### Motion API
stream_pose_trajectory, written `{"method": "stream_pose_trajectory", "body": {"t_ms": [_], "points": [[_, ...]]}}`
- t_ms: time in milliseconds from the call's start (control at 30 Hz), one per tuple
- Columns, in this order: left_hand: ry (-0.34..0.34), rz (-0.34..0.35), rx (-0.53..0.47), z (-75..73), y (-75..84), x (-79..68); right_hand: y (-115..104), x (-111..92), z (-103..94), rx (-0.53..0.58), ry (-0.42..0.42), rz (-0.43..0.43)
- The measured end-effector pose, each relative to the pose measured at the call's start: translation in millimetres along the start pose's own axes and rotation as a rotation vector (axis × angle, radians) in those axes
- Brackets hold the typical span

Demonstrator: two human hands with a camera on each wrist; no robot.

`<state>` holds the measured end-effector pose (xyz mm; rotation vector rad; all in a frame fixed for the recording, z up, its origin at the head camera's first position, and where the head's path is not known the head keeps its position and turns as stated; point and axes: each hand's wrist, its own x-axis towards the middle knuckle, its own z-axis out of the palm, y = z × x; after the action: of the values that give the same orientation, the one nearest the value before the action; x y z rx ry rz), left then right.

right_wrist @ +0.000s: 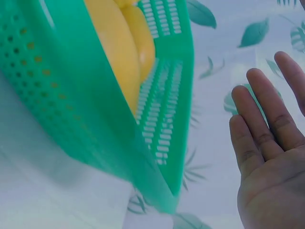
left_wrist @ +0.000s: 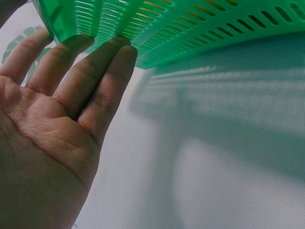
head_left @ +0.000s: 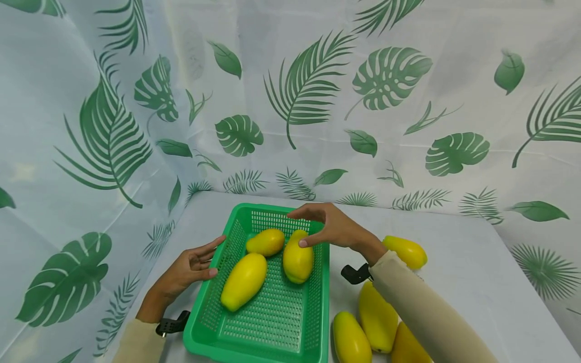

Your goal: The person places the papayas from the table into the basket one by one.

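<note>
A green plastic basket with slotted walls stands on the table, holding three yellow papayas. One papaya lies at the left, a smaller papaya behind it, and another papaya at the right. My left hand is at the basket's left side; in the left wrist view its nearly straight fingers touch the slotted wall. Above the right papaya and the far right rim hovers my right hand, thumb and fingers spread, holding nothing. The right wrist view shows its fingers extended, apart from the basket.
Right of the basket, several more papayas lie on the white table: one papaya farther back, others like this papaya near the front. My right forearm partly covers them. A leaf-patterned sheet hangs behind and at the left.
</note>
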<state>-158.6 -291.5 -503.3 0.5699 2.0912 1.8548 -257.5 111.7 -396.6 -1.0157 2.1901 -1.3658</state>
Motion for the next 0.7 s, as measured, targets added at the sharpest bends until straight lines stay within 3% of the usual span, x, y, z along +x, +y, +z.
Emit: {"method": "stream_pose_trajectory", "body": {"t_ms": [467,700], "points": [[-0.013,0.005,-0.012,0.4,0.0,-0.4,8,-34,-39.5,0.001,0.131,0.017],[-0.009,0.004,-0.006,0.4,0.5,-0.7,15,-53,-53.8,-0.017,0.204,0.068]]}}
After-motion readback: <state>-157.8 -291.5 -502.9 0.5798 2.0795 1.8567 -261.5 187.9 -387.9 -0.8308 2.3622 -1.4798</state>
